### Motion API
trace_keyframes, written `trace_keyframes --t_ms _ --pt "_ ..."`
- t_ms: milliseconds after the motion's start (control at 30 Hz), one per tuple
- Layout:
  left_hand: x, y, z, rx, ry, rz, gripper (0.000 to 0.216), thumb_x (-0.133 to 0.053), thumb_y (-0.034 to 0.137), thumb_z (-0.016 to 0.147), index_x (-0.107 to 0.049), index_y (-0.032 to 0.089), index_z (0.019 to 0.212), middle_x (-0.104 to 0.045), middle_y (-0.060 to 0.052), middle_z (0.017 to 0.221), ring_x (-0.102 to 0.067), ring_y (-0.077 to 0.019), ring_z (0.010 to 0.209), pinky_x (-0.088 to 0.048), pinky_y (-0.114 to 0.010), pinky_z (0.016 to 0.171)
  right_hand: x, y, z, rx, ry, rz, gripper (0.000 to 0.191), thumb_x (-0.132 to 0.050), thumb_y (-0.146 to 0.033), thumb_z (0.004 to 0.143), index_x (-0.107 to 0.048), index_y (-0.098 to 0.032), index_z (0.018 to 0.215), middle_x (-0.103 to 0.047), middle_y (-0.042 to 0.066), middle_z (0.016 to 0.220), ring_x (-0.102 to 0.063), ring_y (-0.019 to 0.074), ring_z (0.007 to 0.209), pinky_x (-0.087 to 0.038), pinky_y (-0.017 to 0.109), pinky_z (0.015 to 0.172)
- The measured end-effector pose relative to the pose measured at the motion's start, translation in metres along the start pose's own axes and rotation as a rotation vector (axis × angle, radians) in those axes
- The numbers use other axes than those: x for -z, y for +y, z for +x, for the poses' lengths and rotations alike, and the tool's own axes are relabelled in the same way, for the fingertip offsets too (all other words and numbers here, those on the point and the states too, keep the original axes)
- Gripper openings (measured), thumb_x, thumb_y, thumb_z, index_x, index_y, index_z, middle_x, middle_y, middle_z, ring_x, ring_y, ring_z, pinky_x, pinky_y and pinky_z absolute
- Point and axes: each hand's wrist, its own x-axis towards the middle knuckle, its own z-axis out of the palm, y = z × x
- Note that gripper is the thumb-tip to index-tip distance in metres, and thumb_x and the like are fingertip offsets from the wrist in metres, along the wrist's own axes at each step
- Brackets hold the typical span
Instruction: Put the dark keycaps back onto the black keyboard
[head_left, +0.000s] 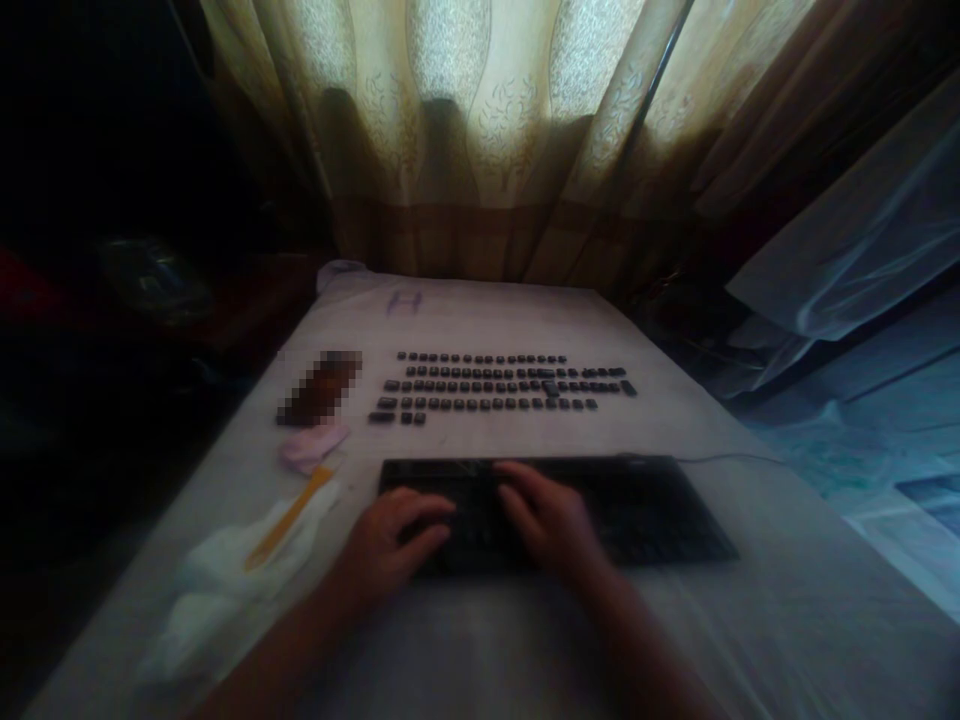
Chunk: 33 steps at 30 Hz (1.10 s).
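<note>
Grip, left hand [390, 533]: thumb and forefinger stand apart, a gap between them with nothing seen in it; they reach over the left part of the black keyboard [480, 530].
Grip, right hand [555, 512]: narrow, fingertips pointing at the keyboard's far edge; blur hides whether they pinch anything.
Black keyboard: flat on the tabletop [765, 560], beneath both hands, its cable [720, 458] trailing off to the right.
Loose keycaps [489, 387]: laid out in rows beyond the keyboard — well apart from either hand.
Left side: a yellow-orange flat stick [289, 520] lies across a white cloth [202, 580], a pink cloth [309, 450] near its far end.
Step in hand: apparently close work on the keyboard's body; whether a key is being lifted, seated or wiped cannot be told.
Next move: likely calls for a steadying left hand and exact fingertip placement by the right — with care not to knock the ordered rows.
</note>
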Motion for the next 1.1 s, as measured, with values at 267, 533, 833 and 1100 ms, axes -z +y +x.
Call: trace_keyframes --t_ms 267,533,833,1100 --pt "-0.002 -0.003 -0.001 0.099 0.009 -0.041 0.023 -0.065 0.036 0.076 -0.073 0.024 0.094 -0.07 -0.002 0.079 -0.067 -0.0176 0.074 -0.053 -0.028 0.07 0.024 0.029 0.005 0.009 -0.009 -0.227 0.024 -0.051 -0.023 0.088 -0.072 -0.022 0.099 -0.077 0.006 0.097 -0.072 0.0233 0.088 -0.057 0.038 0.082" --pt "-0.004 -0.001 0.0 0.097 0.007 -0.028 0.023 -0.064 0.033 0.077 -0.071 0.024 0.097 -0.074 -0.002 0.087 -0.07 -0.0192 0.081 -0.055 -0.03 0.075 0.013 0.01 0.003 0.281 0.157 -0.31 0.021 -0.051 -0.025 0.092 -0.072 -0.021 0.095 -0.071 0.009 0.089 -0.066 0.0221 0.082 -0.056 0.036 0.075" --pt "-0.003 -0.002 -0.001 0.031 -0.005 0.045 0.023 -0.058 0.031 0.083 -0.07 0.024 0.101 -0.075 -0.003 0.095 -0.07 -0.0204 0.089 -0.055 -0.031 0.079 -0.031 -0.021 -0.001 0.507 0.064 -0.129 0.023 -0.057 -0.03 0.092 -0.068 -0.017 0.108 -0.073 0.01 0.092 -0.067 0.0207 0.08 -0.056 0.033 0.071" --pt "-0.007 0.002 0.0 -0.011 0.046 0.08 0.022 -0.06 0.029 0.081 -0.069 0.024 0.101 -0.076 -0.002 0.091 -0.07 -0.0197 0.084 -0.055 -0.031 0.078 -0.026 -0.021 -0.002 0.425 0.031 -0.059 0.017 -0.06 -0.02 0.086 -0.071 -0.02 0.099 -0.073 0.008 0.087 -0.067 0.0191 0.078 -0.055 0.031 0.07"
